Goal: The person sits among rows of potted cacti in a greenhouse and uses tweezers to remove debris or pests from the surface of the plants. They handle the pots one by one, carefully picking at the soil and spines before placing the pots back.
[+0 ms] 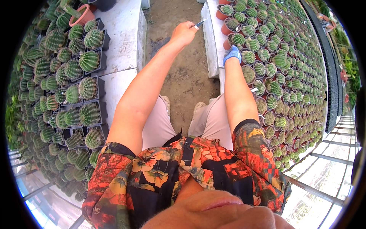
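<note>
My left hand (184, 33), bare, is out over the dirt aisle, closed around the dark handle of a small knife (200, 23). Its thin, pale tip points up and right, towards the white bench edge. My right hand (233, 53), in a blue glove, is at the near edge of the right bench, against a potted ribbed cactus (237, 39) in a terracotta-coloured pot. Its fingers are largely hidden, so whether they grip the pot cannot be told. Beside this hand stands another small potted cactus (248, 56).
Rows of small potted cacti (281, 60) cover the right bench. Larger cacti in black square pots (88, 61) crowd the left side beside a white slab (118, 37). An orange pot (83, 17) stands upper left. The dirt aisle (183, 71) runs between the benches.
</note>
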{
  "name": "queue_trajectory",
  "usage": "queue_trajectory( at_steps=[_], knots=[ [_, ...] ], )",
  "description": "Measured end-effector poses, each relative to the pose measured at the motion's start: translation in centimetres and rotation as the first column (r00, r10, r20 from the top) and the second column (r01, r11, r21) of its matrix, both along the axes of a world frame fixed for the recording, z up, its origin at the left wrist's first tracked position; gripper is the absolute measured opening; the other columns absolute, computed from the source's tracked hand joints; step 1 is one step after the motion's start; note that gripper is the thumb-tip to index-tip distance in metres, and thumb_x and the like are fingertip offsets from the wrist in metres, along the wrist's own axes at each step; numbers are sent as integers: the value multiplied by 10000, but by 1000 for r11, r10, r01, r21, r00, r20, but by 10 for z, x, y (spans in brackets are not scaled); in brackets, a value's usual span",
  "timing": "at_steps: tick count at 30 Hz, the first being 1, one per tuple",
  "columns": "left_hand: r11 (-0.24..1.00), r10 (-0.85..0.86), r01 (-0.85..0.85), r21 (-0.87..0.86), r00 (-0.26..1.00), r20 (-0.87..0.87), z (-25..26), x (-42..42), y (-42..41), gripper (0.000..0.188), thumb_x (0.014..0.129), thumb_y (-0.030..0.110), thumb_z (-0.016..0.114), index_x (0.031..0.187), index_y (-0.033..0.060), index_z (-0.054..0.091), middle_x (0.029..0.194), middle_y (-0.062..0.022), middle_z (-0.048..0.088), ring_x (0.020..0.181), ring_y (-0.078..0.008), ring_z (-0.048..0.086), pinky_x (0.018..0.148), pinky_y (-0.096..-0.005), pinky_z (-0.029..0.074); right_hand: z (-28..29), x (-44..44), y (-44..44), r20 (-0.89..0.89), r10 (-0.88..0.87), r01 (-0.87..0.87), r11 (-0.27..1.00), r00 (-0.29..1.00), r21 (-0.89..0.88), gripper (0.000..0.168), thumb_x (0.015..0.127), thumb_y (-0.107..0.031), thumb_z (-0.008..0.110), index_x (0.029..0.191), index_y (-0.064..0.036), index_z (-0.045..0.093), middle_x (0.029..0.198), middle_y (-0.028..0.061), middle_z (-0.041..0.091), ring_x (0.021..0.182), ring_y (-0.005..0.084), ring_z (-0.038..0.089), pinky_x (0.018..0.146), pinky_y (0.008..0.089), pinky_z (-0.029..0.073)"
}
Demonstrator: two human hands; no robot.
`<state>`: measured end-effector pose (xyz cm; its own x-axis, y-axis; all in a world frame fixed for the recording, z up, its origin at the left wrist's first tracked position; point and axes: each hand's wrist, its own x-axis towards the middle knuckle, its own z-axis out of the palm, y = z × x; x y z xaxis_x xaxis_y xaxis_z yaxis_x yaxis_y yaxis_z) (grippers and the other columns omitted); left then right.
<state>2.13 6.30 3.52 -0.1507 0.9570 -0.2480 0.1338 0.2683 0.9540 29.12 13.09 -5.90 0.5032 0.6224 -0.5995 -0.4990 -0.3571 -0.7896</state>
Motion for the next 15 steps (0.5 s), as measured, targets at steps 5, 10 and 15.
queue_trajectory(
  at_steps=[5,10,15],
  knots=[
    [1000,-2,2,-14,1000,10,-5,-1,1,250,1033,246,583,1127,40,686,745,11,538,627,-98,454,545,-301,370,-4,-7,0,14,-43,42,998,999,43,193,946,-246,668,1082,-110,683,1002,41,701,798,175,622,692,314,478],
    [1000,-13,13,-17,1000,-8,-7,-4,2,253,1037,252,580,1127,40,686,751,11,539,635,-97,457,547,-302,374,7,-18,-6,-21,-126,127,991,992,33,306,903,-150,715,1180,-24,688,1130,81,717,941,216,675,847,342,549],
    [999,-29,29,-22,1000,-12,-5,-3,3,254,1039,261,580,1121,44,686,749,11,538,635,-98,460,550,-304,381,6,-14,-2,-82,-57,59,998,995,23,247,951,-182,655,1169,-66,643,1127,65,674,854,219,686,614,265,555]
  ],
)
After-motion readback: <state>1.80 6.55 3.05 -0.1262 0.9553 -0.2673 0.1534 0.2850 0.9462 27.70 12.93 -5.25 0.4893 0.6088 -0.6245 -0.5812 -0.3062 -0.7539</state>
